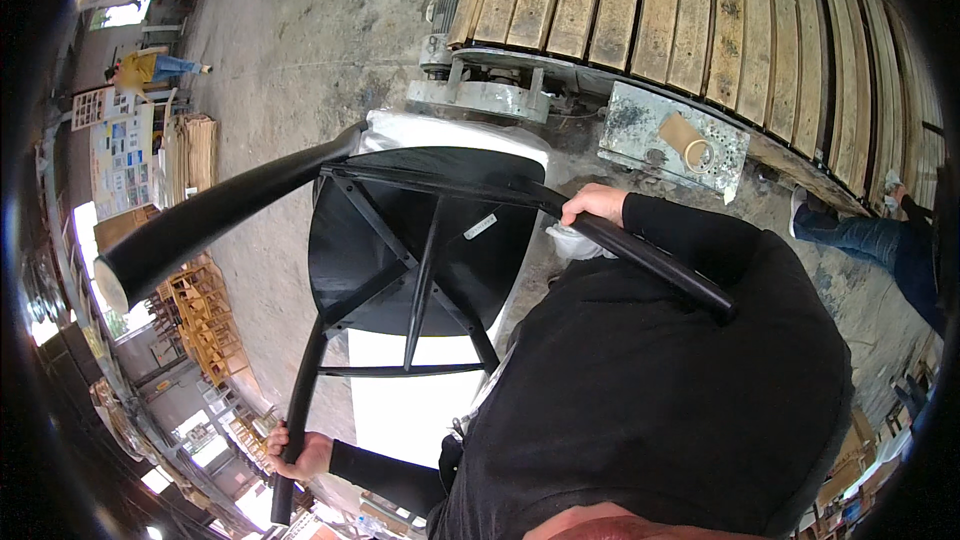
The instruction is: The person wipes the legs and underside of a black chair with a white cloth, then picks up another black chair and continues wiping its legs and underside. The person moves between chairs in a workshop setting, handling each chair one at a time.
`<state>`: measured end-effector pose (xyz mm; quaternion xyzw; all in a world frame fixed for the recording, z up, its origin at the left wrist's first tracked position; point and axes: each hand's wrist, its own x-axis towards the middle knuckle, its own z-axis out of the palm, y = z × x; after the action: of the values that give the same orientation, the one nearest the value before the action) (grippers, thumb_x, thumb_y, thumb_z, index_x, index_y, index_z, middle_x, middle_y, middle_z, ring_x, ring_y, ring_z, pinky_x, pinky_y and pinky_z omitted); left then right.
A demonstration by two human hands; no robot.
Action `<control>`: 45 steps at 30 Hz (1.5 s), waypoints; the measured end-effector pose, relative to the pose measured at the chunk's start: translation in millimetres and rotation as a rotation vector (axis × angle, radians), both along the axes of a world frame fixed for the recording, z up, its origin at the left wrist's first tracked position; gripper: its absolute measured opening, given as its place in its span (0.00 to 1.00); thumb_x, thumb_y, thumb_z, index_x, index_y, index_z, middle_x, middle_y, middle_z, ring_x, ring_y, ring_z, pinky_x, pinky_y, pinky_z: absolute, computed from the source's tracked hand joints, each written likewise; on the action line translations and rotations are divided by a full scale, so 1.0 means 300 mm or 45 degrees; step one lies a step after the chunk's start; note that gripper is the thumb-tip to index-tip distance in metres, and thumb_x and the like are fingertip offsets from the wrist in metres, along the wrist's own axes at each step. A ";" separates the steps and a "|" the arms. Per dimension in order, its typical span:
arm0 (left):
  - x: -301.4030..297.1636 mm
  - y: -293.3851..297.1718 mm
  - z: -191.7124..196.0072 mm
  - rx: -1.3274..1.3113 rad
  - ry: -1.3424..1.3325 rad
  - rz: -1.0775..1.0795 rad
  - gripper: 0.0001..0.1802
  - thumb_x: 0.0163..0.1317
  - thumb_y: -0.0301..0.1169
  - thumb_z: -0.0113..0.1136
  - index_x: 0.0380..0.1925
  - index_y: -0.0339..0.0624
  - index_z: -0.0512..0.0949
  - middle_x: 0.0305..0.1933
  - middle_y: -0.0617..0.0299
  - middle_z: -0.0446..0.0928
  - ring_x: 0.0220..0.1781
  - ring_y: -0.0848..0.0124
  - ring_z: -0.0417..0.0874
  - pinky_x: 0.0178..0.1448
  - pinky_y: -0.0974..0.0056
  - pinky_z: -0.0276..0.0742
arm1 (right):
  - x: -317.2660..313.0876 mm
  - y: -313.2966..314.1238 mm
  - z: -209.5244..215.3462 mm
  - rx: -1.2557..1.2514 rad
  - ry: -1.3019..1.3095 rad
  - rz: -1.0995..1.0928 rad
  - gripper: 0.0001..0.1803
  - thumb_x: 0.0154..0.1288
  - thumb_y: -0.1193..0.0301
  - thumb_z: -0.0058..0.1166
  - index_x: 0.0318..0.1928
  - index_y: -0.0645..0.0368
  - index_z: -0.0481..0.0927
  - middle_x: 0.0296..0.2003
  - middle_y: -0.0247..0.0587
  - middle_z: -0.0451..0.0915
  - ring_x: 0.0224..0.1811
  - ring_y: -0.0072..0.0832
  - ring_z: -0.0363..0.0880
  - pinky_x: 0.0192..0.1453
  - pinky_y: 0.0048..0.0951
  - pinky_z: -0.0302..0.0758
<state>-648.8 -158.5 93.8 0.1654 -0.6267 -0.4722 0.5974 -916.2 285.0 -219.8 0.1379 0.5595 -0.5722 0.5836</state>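
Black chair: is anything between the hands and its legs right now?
Nothing visible. The left hand and right hand each grip a leg of the upturned black chair directly.

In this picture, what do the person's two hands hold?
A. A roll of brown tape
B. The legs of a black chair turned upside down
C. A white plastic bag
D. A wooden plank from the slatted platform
B: the left hand and the right hand each grip a leg of the black chair, whose seat underside and crossbars face the camera.
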 end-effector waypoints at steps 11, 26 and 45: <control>0.029 -0.052 -0.037 0.020 -0.069 0.185 0.11 0.66 0.32 0.52 0.28 0.37 0.76 0.30 0.57 0.77 0.37 0.65 0.82 0.55 0.54 0.81 | 0.012 0.023 -0.089 -0.330 -0.041 -0.059 0.17 0.62 0.58 0.62 0.39 0.59 0.85 0.29 0.34 0.83 0.28 0.24 0.79 0.33 0.28 0.72; 0.878 0.555 -0.037 0.020 -1.144 0.006 0.12 0.68 0.32 0.59 0.36 0.32 0.83 0.23 0.62 0.81 0.24 0.77 0.81 0.28 0.69 0.78 | 0.583 0.335 -0.493 0.850 1.061 1.395 0.30 0.54 0.44 0.61 0.39 0.61 0.88 0.40 0.52 0.86 0.42 0.41 0.85 0.49 0.42 0.78; 1.909 1.857 -1.065 1.615 1.461 0.661 0.48 0.64 0.74 0.36 0.66 0.43 0.66 0.58 0.46 0.77 0.61 0.52 0.78 0.65 0.42 0.71 | 2.516 -0.039 0.135 -1.997 0.790 2.473 0.24 0.60 0.55 0.60 0.52 0.56 0.80 0.43 0.53 0.82 0.48 0.48 0.80 0.54 0.42 0.75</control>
<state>-76.2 398.5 -225.7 0.3396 0.2050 -0.5899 0.7033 -161.4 273.2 -179.4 -0.8408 0.0572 -0.0970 0.5295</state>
